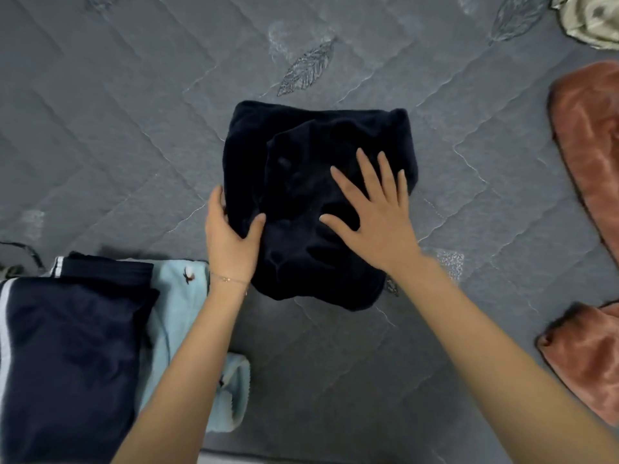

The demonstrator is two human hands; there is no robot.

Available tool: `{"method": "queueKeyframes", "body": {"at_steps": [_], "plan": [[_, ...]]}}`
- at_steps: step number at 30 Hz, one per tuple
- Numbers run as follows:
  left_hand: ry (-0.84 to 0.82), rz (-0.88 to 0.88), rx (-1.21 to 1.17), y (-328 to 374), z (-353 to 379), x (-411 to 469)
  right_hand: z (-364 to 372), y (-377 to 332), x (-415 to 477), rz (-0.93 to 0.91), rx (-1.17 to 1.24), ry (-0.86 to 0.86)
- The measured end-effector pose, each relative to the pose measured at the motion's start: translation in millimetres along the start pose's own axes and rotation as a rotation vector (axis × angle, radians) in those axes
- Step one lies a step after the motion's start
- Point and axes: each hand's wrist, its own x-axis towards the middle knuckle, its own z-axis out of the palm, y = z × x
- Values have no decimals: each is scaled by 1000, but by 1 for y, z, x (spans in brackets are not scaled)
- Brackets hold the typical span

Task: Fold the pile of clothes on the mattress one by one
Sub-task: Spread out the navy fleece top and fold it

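Two hands work one dark garment (301, 145), a near-black bundle lying in the middle of the grey quilted mattress (134, 112). The right hand (375, 222) lies flat on top with its fingers spread wide, pressing the cloth down. The left hand (231, 239) takes the bundle's left edge, thumb on top and fingers curled round the side.

The cloth looks thick, soft and slightly fuzzy, perhaps fleece or velour, though it is so dark that its layers are hard to read and I cannot tell what kind of garment it is. It should be light to lift but limp. It will sag and spill open if picked up by one corner, and its bulk will likely spring back unless pressed. It is not fragile or slippery, and a firm grip will not harm it. The best hold is probably along a folded edge with both hands, gathering all layers together, or with one palm slid beneath and the other on top.

Near left sits a navy piece with white stripes (67, 346), folded on a light blue garment (174, 296). Rust-coloured velvety cloth (589, 145) lies at the right, and a pale satin piece (589, 21) at the far right corner.
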Motion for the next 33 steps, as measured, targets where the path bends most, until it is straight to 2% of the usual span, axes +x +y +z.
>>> {"method": "queueKeyframes", "body": {"at_steps": [2,4,7,9,14,16,19,22,26,29,33], "plan": [[72,260,172,10,5,-13,13,-7,3,-37,-10,-101],[11,463,347,16,18,-27,22,-11,10,-91,-12,-152],[-190,520,789,-1,36,-38,20,-5,31,-170,-35,-118],[-239,494,915,-25,32,-32,14,7,47,-168,-51,-90],[-177,568,920,-63,15,-7,3,16,81,-117,-167,-67],[-134,536,881,-68,11,-5,-1,15,97,-40,-148,-64],[-78,424,682,-70,6,-8,-3,17,113,76,-20,-182],[-30,517,546,-71,5,-12,6,12,115,116,72,-351],[39,413,386,-67,-11,1,7,18,105,294,212,-335],[86,331,442,-60,-27,20,3,22,86,399,235,-281],[97,296,511,-59,-36,39,3,23,78,352,152,-304]]}}
